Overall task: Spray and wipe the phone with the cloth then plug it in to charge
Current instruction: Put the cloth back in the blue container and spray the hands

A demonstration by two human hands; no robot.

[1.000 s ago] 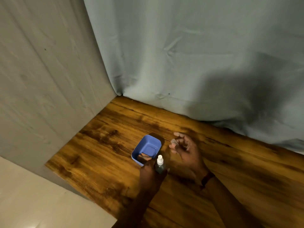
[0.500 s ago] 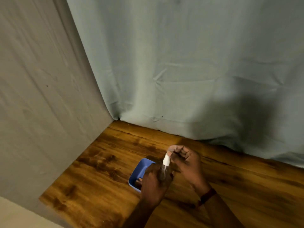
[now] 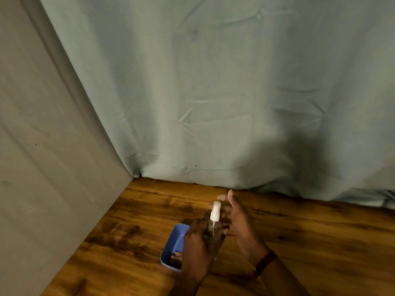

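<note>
My left hand grips a small clear spray bottle with a white nozzle, held upright above the wooden table. Just to the right of the bottle is my right hand, fingers spread and palm turned toward the nozzle, holding nothing that I can see. A blue rectangular tray sits under and left of my left hand, partly hidden by it. No phone, cloth or charger shows in this view.
A grey-green curtain hangs along the table's far edge. A plain grey wall panel closes off the left side. A dark band is on my right wrist.
The view has tilted up, so hands and tray sit lower in frame. My right hand went from pinching at the nozzle to spread fingers beside it. The bottle stays in my left hand.
</note>
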